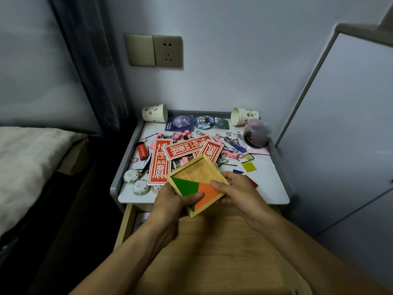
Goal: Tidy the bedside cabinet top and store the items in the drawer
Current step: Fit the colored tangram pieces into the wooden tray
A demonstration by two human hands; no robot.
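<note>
A square wooden puzzle tray (198,170) is held tilted above the front edge of the bedside cabinet top (268,184). In it lie a green triangle (184,186) and an orange triangle (207,193). My left hand (173,199) grips the tray's near left corner, thumb on the green piece. My right hand (238,190) holds the right side, thumb pressing the orange piece. Below both hands the wooden drawer (212,241) stands pulled out. On the top lie red paper cards (159,162), a yellow tile (248,166) and pink blocks (180,136).
Two paper cups (154,112) (243,116) lie on their sides at the back corners. Round badges (204,121), a red lighter (142,150), a pencil (145,168), hair pins and a dark globe (255,135) clutter the top. A bed (25,162) is left, a white door (344,124) right.
</note>
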